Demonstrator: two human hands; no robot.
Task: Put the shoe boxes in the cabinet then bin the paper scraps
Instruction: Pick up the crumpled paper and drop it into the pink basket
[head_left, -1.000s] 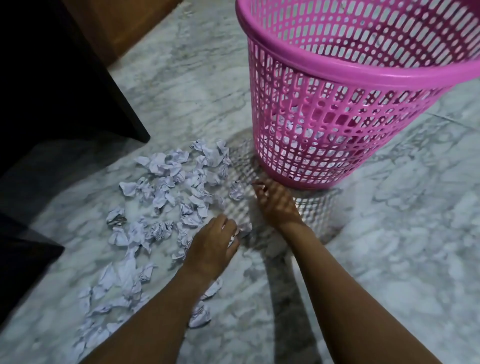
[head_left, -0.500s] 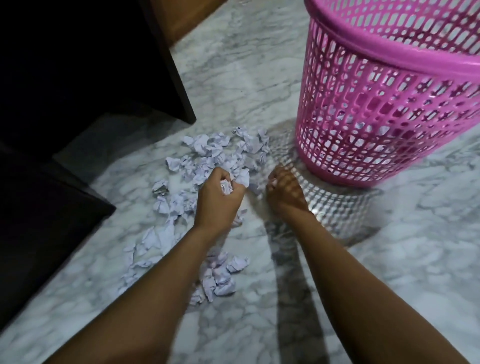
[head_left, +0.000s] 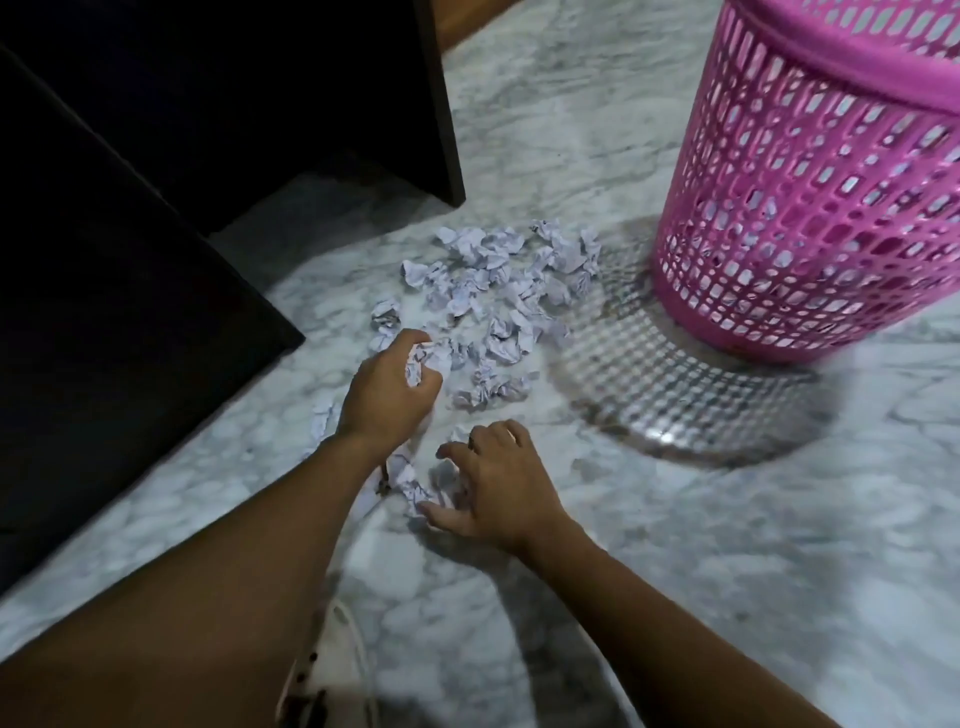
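Left hand (head_left: 384, 402) clutches paper scraps (head_left: 426, 361); right hand (head_left: 501, 486) lies spread open on more just beside it.

Both forearms (head_left: 234, 561) are bare from the picture's lower edge up to the wrists, and the left hand (head_left: 387, 395) and right hand (head_left: 498, 488) are bare as well. Low between the arms shows a white shoe (head_left: 332, 660) with a rounded pale rim and small dark dots (eyelets perhaps, too blurred to tell).
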